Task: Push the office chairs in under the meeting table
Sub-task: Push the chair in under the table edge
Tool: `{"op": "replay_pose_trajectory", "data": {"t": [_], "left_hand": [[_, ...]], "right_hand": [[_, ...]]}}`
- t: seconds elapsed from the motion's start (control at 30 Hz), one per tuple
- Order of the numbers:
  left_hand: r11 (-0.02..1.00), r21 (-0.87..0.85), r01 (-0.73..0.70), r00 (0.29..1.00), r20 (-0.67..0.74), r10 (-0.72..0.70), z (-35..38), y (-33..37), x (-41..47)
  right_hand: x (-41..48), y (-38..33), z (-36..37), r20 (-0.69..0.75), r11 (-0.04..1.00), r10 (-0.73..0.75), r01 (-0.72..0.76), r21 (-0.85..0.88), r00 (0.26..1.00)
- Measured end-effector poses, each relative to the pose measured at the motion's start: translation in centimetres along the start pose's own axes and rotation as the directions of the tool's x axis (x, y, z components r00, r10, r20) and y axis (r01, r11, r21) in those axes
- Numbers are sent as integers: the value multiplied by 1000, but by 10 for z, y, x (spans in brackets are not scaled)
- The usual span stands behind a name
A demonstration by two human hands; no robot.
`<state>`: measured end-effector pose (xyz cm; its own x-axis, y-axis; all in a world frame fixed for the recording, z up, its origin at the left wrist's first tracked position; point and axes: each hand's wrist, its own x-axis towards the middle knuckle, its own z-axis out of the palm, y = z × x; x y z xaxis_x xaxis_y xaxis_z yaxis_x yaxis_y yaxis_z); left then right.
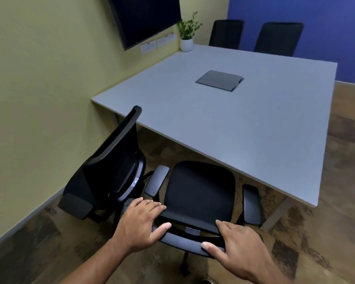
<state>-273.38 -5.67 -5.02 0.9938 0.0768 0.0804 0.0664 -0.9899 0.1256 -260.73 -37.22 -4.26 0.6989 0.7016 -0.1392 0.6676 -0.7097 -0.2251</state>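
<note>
Right hand (240,244), chair (199,191) at table edge (213,155)

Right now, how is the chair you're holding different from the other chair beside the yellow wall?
The held chair faces the table squarely; the wall-side chair is turned sideways to it. The left hand and right hand grip the held chair's backrest top; no hand touches the wall-side chair. Both are black with armrests, and neither is pushed in yet.

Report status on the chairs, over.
Left grip and right grip hold near chair by its backrest top. Seat at table edge, not yet in. Second chair close on left, turned sideways.
</note>
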Motion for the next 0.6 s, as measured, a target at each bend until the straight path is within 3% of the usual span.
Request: {"op": "replay_pose_trajectory", "data": {"t": [0.13,0.6], "left_hand": [[1000,10,-25,998,63,24,-4,-10,2],[989,-12,-147,989,18,147,-9,-56,26]], "right_hand": [[-4,-20,2,-37,995,93,-94,-34,995],[6,-67,12,-99,965,258,-261,-14,961]]}}
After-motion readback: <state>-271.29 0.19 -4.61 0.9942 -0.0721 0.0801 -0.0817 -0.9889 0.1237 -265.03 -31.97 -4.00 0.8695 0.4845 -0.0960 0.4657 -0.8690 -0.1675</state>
